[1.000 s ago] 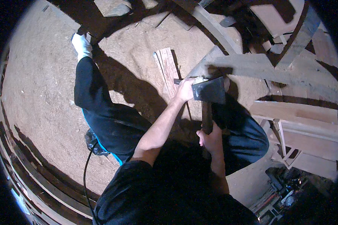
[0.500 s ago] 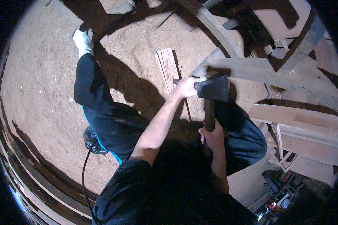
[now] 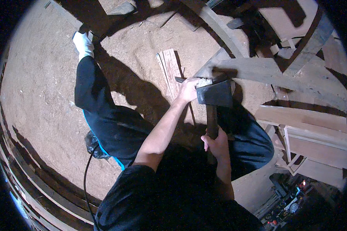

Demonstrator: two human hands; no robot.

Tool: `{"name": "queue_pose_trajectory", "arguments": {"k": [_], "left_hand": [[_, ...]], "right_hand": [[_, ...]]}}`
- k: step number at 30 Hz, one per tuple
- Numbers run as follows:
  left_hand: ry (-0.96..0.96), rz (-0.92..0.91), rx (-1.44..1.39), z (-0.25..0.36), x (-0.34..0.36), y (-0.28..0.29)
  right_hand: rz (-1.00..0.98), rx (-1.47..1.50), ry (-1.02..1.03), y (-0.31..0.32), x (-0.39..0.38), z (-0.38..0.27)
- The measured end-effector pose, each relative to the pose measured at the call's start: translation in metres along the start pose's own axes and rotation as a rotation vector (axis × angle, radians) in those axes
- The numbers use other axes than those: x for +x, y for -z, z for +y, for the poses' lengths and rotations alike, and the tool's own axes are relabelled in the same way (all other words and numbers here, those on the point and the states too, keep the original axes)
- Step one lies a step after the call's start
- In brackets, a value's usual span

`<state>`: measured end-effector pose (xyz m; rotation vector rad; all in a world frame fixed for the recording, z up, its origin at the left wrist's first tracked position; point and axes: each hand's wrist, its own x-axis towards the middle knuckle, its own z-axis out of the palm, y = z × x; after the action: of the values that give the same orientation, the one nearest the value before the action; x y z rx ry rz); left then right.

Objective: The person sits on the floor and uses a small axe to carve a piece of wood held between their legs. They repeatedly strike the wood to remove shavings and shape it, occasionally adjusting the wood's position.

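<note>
My right hand (image 3: 216, 140) grips the dark handle of an axe (image 3: 214, 94), whose broad head is beside my left hand (image 3: 188, 89). My left hand is closed at a pale, frayed piece (image 3: 203, 82) partly under the axe head, with a short dark bar (image 3: 179, 79) sticking out leftward; what exactly it holds is hidden. Behind it a pale board (image 3: 167, 65) with reddish grain lies on the dusty ground. My legs are spread, the left one (image 3: 94, 88) stretched forward with a white-covered foot (image 3: 83, 45).
A weathered beam (image 3: 258, 70) crosses at the upper right among angled timbers. Pale planks (image 3: 304, 119) are stacked right, with dark clutter (image 3: 297, 200) below. A black bag (image 3: 92, 144) and cable (image 3: 86, 173) lie beside my left leg; long boards (image 3: 34, 181) line the lower left edge.
The axe head shifted slightly up and right by half a second ago and has since moved back left and a little down. Both hands keep their grip and have moved only slightly.
</note>
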<state>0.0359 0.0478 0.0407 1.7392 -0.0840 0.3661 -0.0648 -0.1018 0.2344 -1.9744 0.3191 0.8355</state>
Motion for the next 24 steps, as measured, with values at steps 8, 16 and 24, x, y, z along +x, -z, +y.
{"name": "queue_pose_trajectory", "arguments": {"k": [8,16,24], "left_hand": [[-0.077,0.171,-0.005,-0.004,-0.004,-0.009],[0.105,0.186,0.048,-0.012,-0.015,-0.013],[0.038,0.129,-0.065,0.005,-0.002,0.003]], "right_hand": [[0.026,0.139,-0.024,0.002,0.001,0.013],[0.017,0.177,-0.029,0.005,0.001,0.018],[0.032,0.150,0.040,0.005,0.002,0.013]]}}
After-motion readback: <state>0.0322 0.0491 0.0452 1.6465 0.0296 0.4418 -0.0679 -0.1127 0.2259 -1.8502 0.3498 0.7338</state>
